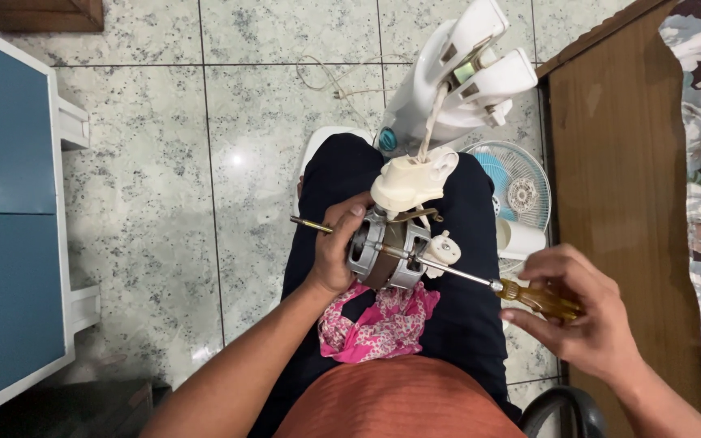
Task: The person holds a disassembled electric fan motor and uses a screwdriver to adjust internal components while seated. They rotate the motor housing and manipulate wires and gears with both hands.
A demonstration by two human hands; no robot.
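Head view: a seated person looks down at their own lap and both hands, with a tiled floor below.
Left hand: curled closed around the left side of the fan motor, thumb on top, steadying it on the lap.
Right hand: fingers closed in a pinch on the amber handle of the screwdriver, held out to the right of the motor.
Screwdriver: its metal shank runs up and to the left from the handle, and the tip meets the right side of the motor, close by a small white knob.
Fan motor: grey metal housing with a dark winding inside, resting on the person's dark trousers, between the two hands; a thin shaft sticks out to the left past the left hand.
Cream housing: sits just above the motor, touching it, with a cord running up from it to the fan body.
Pink cloth: patterned, crumpled on the lap just below the motor.
White fan body: lies on the floor beyond the knees, tilted.
Fan guard: round white wire grille with blue blades behind it, on the floor to the right of the knee.
Wooden panel: brown, along the right side.
Blue cabinet: at the left edge, well apart from the hands.
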